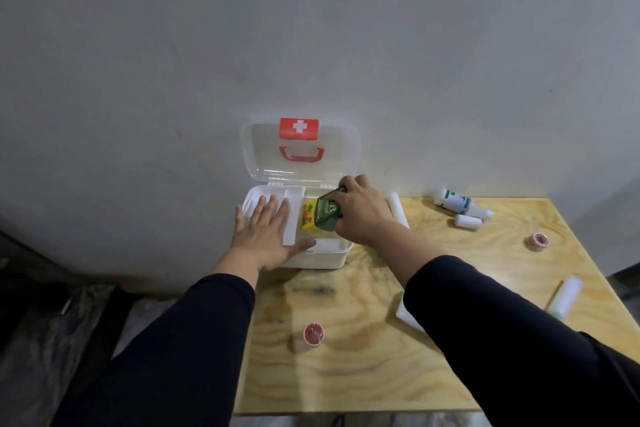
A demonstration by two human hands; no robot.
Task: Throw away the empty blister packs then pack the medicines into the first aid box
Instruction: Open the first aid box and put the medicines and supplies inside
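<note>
We're mid-pack, by our read: no blister packs showing anywhere in view, so we're assuming the discard step is done, though no bin is visible to confirm it. We're now lowering a green-and-yellow cardboard medicine carton [320, 215] into the white plastic first aid box [325, 255], which is sitting at the back left of the light plywood surface [363, 357] against the grey wall, its clear hinged lid with red cross latch and red handle [300, 152] standing open. Our right hand [360, 211] is gripping the carton from above, fingers curled round its far end, carton tilted and partly inside the box's right-hand compartment. Our left hand [266, 236] is lying flat, fingers straight and spread, pressing on the white inner tray [294, 198] that's covering the box's left side, holding nothing, probably steadying the box. We can't tell what else is already in the box; the hands and carton are hiding most of the interior. Still waiting out on the surface: a white bottle with green label [462, 204] lying on its side at the far right, a small white roll [467, 221] just beside it, a long white roll [396, 208] touching the box's right side, a red-cored tape spool [537, 241] further right, another red-cored tape spool [313, 334] near the front, a white wrapped roll [566, 296] at the right edge, and a flat white item [407, 317] half hidden under our right sleeve. So most of the packing is still ahead of us, then the lid needs closing.
</note>
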